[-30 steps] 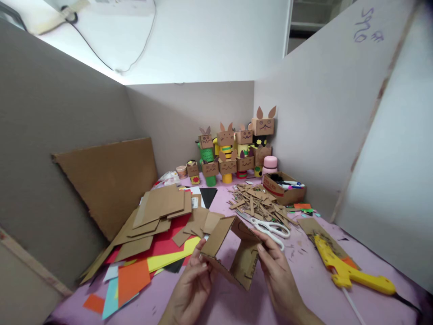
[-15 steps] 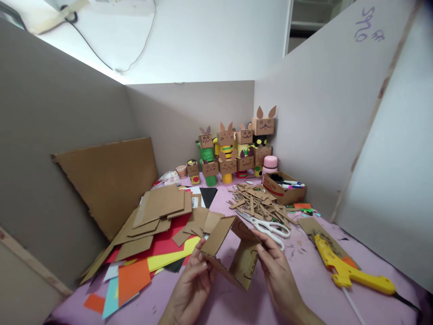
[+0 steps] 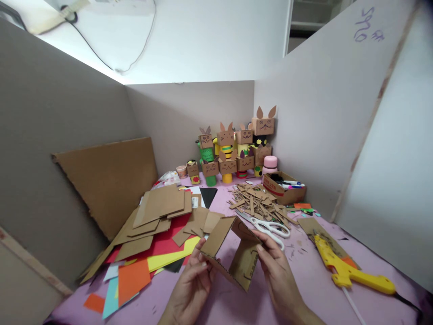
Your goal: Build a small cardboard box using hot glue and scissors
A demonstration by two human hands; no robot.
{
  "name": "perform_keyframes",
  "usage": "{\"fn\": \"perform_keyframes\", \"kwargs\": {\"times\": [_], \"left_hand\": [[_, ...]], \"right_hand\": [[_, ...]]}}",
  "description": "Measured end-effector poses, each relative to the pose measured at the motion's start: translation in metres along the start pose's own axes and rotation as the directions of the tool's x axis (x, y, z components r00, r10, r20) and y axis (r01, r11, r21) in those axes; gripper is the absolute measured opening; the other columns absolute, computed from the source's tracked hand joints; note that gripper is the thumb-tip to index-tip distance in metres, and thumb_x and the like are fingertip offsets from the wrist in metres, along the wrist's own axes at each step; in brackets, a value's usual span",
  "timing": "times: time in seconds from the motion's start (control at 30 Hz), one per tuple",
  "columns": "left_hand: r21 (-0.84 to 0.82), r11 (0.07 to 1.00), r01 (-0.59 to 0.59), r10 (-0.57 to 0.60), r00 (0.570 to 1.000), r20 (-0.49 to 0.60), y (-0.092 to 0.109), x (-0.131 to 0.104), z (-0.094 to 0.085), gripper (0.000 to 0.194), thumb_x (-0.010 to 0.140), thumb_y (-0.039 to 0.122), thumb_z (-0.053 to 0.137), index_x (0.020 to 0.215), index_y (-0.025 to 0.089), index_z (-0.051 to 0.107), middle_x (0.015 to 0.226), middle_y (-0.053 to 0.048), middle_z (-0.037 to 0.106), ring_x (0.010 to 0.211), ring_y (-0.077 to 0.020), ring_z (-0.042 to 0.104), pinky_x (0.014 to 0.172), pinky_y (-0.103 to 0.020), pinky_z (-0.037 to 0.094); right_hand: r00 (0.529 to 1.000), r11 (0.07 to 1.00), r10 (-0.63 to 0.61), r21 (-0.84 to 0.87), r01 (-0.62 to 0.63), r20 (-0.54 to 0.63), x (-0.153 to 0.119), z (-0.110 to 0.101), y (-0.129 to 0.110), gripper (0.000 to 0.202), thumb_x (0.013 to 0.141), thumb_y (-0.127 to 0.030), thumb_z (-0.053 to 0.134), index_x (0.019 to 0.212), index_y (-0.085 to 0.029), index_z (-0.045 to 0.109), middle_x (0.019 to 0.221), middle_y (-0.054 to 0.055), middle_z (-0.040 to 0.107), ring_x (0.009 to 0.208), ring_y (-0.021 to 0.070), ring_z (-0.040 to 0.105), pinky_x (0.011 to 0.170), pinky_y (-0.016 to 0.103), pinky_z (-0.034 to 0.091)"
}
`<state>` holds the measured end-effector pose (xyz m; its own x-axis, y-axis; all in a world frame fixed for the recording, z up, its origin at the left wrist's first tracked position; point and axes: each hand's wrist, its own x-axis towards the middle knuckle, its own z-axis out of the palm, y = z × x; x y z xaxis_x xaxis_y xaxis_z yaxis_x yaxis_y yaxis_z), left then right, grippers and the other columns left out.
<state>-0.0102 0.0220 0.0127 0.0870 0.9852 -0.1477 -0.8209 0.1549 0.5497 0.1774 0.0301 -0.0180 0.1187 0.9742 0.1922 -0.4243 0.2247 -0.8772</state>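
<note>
An open-ended cardboard frame [image 3: 216,239], folded into a box shape, is held tilted above the purple table [image 3: 237,311]. My left hand [image 3: 196,282] grips its left corner between thumb and fingers. At the right edge, my right hand [image 3: 279,271] pinches the cardboard with thumb and fingers. Through the opening the table shows, and dark marks are visible on the inner right wall. White-handled scissors [image 3: 270,227] lie just behind the frame, partly hidden by my right hand.
Stacked cardboard sheets [image 3: 158,205] and coloured paper [image 3: 133,280] lie left. Cardboard scraps [image 3: 257,201], a pen box [image 3: 284,192] and a yellow glue gun [image 3: 355,273] are right. Cardboard animal figures [image 3: 226,167] stand at the back; grey partitions [image 3: 189,108] surround the table.
</note>
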Motion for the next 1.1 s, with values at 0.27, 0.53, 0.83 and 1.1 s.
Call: {"fn": "perform_keyframes", "kwargs": {"times": [0.27,0.53,0.83,1.1], "left_hand": [[0.004,1.0,0.0,0.0,1.0,-0.013,-0.001,-0.001,0.0,0.079,0.069,-0.016,0.048,0.135,0.028,0.043,0.083,-0.002,0.069,0.068,-0.0114,0.069,0.072,-0.024,0.058],[-0.024,1.0,-0.006,0.007,0.999,0.046,0.001,-0.003,0.005,0.077,0.064,-0.015,0.051,0.128,0.027,0.05,0.076,0.003,0.066,0.065,-0.0071,0.067,0.07,-0.017,0.056],[0.002,1.0,0.013,-0.013,0.999,0.03,-0.001,-0.004,0.0,0.077,0.064,-0.013,0.058,0.129,0.027,0.049,0.082,0.001,0.071,0.072,-0.0092,0.07,0.071,-0.018,0.055],[0.221,0.974,0.047,-0.1,0.967,0.233,-0.002,-0.015,0.009,0.064,0.057,0.001,0.079,0.114,0.024,0.061,0.097,-0.003,0.073,0.093,-0.0185,0.068,0.084,-0.027,0.05]], "right_hand": [[1.0,0.999,0.019,0.037,-0.019,-0.004,0.0,0.001,-0.002,0.025,0.083,-0.036,0.063,0.107,-0.034,0.065,0.119,0.0,0.061,0.121,0.0266,0.044,0.104,0.043,0.026],[0.996,0.994,0.066,0.09,-0.06,-0.062,-0.001,0.009,-0.014,0.018,0.075,-0.03,0.066,0.093,-0.03,0.07,0.105,-0.001,0.067,0.106,0.0235,0.053,0.09,0.034,0.037],[0.985,0.983,0.143,0.133,-0.13,-0.099,0.001,0.01,-0.015,0.02,0.069,-0.029,0.07,0.089,-0.027,0.069,0.089,-0.001,0.072,0.087,0.0222,0.06,0.077,0.032,0.043],[0.987,0.974,0.16,0.162,-0.158,0.001,0.0,0.015,-0.018,0.015,0.072,-0.026,0.068,0.087,-0.025,0.069,0.087,-0.001,0.073,0.088,0.0222,0.063,0.08,0.031,0.044]]}}
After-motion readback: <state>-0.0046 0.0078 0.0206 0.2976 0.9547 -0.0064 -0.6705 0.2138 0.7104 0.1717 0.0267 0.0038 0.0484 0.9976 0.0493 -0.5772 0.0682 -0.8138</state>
